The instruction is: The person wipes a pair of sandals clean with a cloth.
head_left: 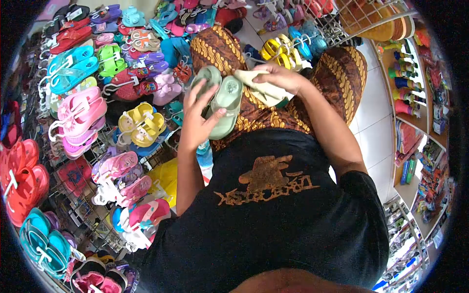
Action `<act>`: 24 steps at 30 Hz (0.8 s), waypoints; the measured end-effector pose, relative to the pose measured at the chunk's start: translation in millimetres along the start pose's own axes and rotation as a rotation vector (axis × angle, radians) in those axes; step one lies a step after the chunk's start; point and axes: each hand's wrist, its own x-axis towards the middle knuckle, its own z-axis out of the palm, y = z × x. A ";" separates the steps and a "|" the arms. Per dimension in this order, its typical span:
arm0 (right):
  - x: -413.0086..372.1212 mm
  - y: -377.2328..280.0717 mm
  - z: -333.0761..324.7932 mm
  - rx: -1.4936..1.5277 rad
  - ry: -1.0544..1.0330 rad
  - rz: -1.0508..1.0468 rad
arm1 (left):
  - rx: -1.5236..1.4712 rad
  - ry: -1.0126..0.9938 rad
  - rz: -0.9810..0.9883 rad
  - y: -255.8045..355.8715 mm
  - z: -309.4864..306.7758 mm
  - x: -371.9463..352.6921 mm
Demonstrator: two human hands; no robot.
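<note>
My left hand is closed around a pair of pale green sandals, with the fingers over one shoe and the thumb against the other. The sandals are held side by side above my lap. Just to the right, my right hand grips a folded cream cloth, whose left edge lies close to the sandals. A small dark green patch shows at the cloth's lower edge. Under both hands are my brown and gold patterned trousers.
Racks of hanging sandals fill the left side, including pink sandals, yellow sandals and red clogs. More yellow sandals hang beyond my lap. On the right, white floor tiles run beside a stocked shelf.
</note>
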 end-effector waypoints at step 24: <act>-31.4 -16.7 -9.6 0.113 -0.053 -0.109 | 0.272 -0.052 -0.080 26.8 -15.2 -23.1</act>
